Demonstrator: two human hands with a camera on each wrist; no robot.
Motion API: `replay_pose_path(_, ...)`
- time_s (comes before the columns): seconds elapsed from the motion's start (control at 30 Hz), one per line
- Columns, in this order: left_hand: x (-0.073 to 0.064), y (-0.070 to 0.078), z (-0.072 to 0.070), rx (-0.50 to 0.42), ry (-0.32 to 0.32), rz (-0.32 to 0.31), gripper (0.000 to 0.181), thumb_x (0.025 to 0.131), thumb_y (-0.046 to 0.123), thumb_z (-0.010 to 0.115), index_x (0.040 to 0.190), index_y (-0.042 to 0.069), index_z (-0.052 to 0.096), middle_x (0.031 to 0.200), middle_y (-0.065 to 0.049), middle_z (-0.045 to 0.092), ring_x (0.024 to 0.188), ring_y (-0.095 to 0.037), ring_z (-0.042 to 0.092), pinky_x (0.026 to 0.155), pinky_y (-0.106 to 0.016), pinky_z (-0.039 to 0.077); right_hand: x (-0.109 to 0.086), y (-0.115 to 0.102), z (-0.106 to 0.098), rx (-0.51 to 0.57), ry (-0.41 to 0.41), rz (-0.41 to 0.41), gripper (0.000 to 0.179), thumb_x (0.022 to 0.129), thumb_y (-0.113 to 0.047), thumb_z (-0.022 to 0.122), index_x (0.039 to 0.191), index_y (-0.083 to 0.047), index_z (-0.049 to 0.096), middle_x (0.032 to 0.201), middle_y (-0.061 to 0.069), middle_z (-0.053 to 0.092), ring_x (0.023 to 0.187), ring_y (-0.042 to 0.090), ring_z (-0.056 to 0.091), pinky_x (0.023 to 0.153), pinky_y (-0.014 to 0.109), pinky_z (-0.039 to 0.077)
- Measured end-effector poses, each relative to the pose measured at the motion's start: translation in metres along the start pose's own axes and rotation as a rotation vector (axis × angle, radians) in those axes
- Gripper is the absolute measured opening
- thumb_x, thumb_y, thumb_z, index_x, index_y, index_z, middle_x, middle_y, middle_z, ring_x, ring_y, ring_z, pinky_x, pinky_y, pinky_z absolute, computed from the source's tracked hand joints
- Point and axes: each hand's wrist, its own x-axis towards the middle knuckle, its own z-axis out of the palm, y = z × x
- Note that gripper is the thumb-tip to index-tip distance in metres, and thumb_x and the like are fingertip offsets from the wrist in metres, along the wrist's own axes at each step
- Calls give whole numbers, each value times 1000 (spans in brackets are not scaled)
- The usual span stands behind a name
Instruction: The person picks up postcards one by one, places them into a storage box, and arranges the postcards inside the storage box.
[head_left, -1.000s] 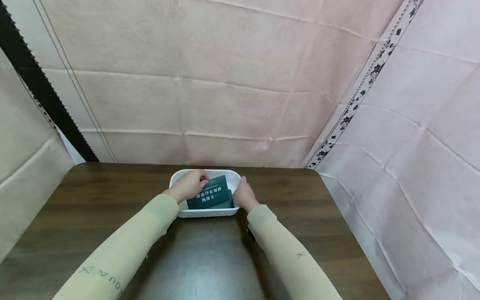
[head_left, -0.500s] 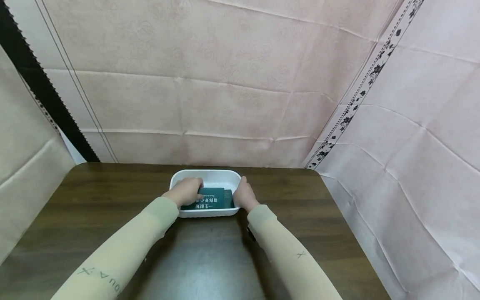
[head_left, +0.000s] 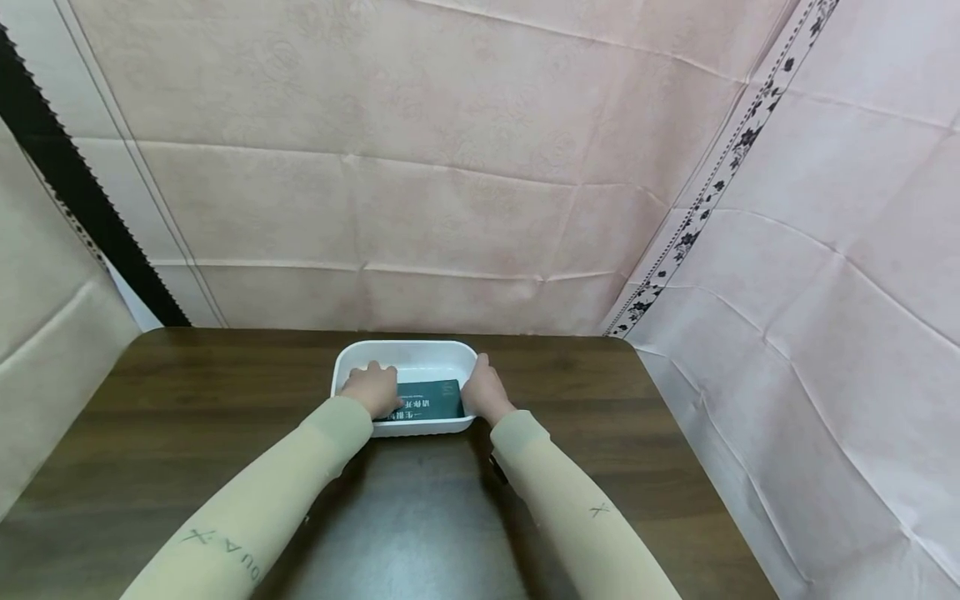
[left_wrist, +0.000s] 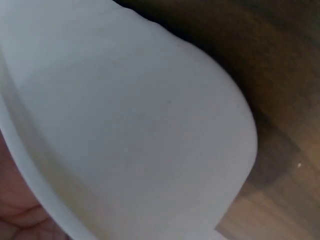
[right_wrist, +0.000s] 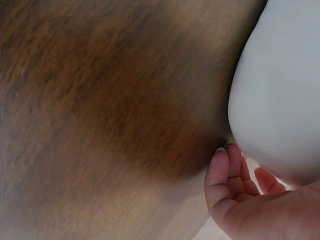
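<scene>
A white tray (head_left: pixel 423 429) stands near the far edge of the table in the head view. In its near half lies a flat dark green pack (head_left: pixel 431 398) with white lettering. My left hand (head_left: pixel 371 388) reaches over the tray's near left side and holds the pack's left end, thumb on its face and the other fingertips hidden. At the right end of the tray, my right hand (head_left: pixel 487 390) grips the rim. The right wrist view shows its curled fingers (right_wrist: pixel 218 172) against the outside of the tray wall (right_wrist: pixel 280 85).
The brown wood-grain table (head_left: pixel 225 400) extends on both sides of the tray. Behind it hangs a creased pale cloth (head_left: pixel 450 208), and another white cloth (head_left: pixel 825 333) comes down along the right side.
My left hand has lowered the green pack from a tilt to lie low in the tray and shifted it right. It now covers the second green piece. My right hand stays at the rim.
</scene>
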Motion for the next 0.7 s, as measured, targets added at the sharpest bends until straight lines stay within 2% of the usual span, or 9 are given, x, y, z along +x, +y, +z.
replay_pose_path(0.1, -2, 0, -1, 18, -17, -21, 53, 89, 34, 69, 125, -3, 56, 103, -22, 52, 89, -36, 52, 87, -56, 47, 0, -1, 0, 2, 0, -3, 72, 94, -3, 58, 150, -5, 12, 140, 18, 42, 116, 29, 48, 103, 51, 39)
replay_pose_path(0.27, 1, 0, 2, -42, -20, -47, 58, 89, 34, 70, 125, -8, 52, 104, -24, 47, 83, -33, 53, 83, -51, 50, 0, -3, 0, 1, -2, 9, 75, 93, -3, 59, 151, -5, 11, 141, 18, 41, 117, 29, 48, 103, 52, 39)
replay_pose_path(0.47, 18, 0, 16, -66, -6, -18, 64, 87, 34, 72, 128, -9, 49, 112, -26, 46, 85, -33, 54, 86, -51, 51, -1, -2, 0, -4, 1, 3, 78, 92, 0, 60, 151, -5, 10, 141, 18, 41, 117, 29, 48, 103, 52, 39)
replay_pose_path(0.7, 21, -3, 16, -90, -27, 14, 65, 87, 32, 72, 133, -7, 46, 115, -24, 46, 88, -31, 53, 88, -48, 49, -2, -3, -1, 4, -4, 12, 78, 92, -1, 61, 151, -5, 10, 141, 18, 40, 116, 30, 48, 102, 53, 40)
